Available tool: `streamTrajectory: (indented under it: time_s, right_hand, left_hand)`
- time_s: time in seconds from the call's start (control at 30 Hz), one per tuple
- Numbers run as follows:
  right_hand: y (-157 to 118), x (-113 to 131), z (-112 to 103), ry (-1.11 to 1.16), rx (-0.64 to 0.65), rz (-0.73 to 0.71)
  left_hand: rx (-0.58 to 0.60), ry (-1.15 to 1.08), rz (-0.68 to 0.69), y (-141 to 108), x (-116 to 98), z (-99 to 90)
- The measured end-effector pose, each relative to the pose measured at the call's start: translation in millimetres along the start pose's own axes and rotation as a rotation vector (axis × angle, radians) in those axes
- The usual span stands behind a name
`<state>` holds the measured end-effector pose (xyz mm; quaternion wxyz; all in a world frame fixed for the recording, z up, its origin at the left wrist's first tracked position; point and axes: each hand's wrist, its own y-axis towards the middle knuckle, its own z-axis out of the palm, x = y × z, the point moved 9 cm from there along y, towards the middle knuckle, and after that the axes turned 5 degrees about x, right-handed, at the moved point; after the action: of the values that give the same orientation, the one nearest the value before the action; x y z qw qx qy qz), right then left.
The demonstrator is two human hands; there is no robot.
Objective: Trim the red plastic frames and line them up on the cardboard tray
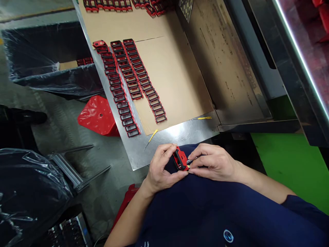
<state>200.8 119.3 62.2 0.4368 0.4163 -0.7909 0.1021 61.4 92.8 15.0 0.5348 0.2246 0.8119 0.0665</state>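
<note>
My left hand (160,168) is closed around a small red-and-black plastic housing (182,159), thumb below and fingers above, just off the near edge of the metal table. The housing is tilted, with its black frame side toward my left palm. At its right edge, my right hand (212,162) pinches a slim metallic piece (189,161). Most of that piece is hidden by the fingers, and a yellowish bit shows beside it. A yellow-handled pick (153,135) with a thin dark tip rests on the table near my left hand.
Similar red-and-black housings (133,65) stand in long rows on a cardboard sheet (177,79) over the metal table (177,133). Another yellow-handled tool (204,118) lies near the right corner. Left are a red stool (99,116) and a plastic-lined bin (51,58). A panel (226,61) borders the right.
</note>
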Motion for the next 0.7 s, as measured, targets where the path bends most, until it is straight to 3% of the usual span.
streamTrajectory:
  time_s: [0.3, 0.7]
  right_hand:
    - [2.4, 2.0, 3.4, 0.014, 0.068, -0.002]
    - [5.1, 5.3, 9.1, 0.005, 0.152, -0.02]
  left_hand:
    - [0.059, 0.011, 0.02, -2.7, 1.6, 1.7]
    - [0.029, -0.03, -0.006, -8.0, 6.1, 1.6]
